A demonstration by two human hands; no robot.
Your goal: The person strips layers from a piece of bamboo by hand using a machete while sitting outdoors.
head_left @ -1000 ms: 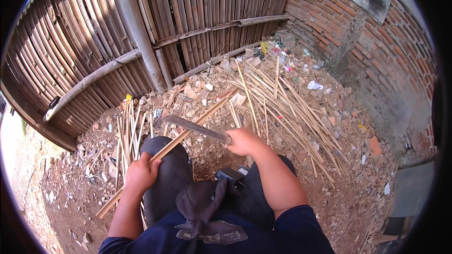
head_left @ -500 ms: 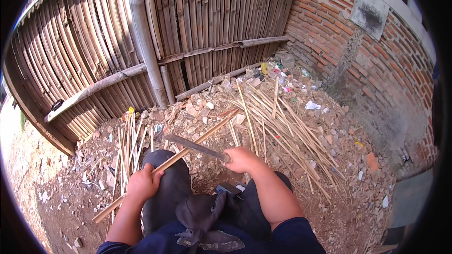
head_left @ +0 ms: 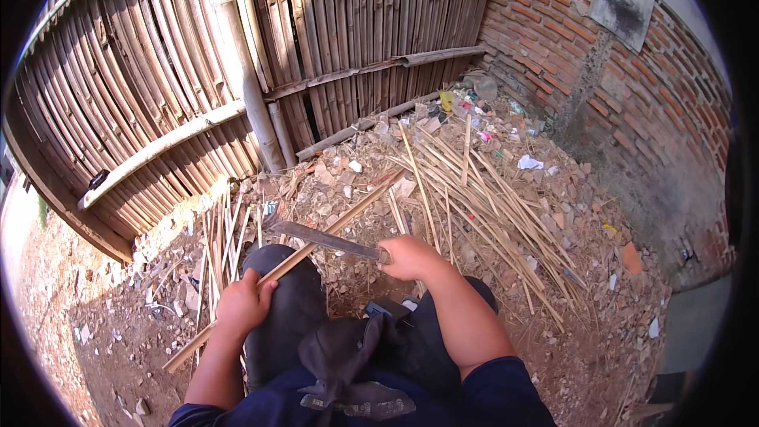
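Note:
My left hand [head_left: 243, 305] is closed around a long bamboo strip [head_left: 356, 213] that slants across my left knee, its far end pointing up and to the right. In my right hand [head_left: 411, 258] is the handle of a machete [head_left: 326, 237]. Its broad, dark blade points left and lies across the bamboo strip just beyond my knee, seeming to touch it. Both fists sit above my lap, the right one a little farther out.
Several split bamboo strips [head_left: 498, 213] lie in a pile ahead to the right, and a smaller bunch [head_left: 215, 241] lies left of my knee. Rubble and litter cover the ground. A bamboo fence [head_left: 348, 16] and a brick wall [head_left: 545, 39] stand beyond.
The machete's blade has turned slightly flatter, and my right hand has shifted a little nearer the fence. My left hand keeps its hold on the bamboo strip. The whole view has moved slightly.

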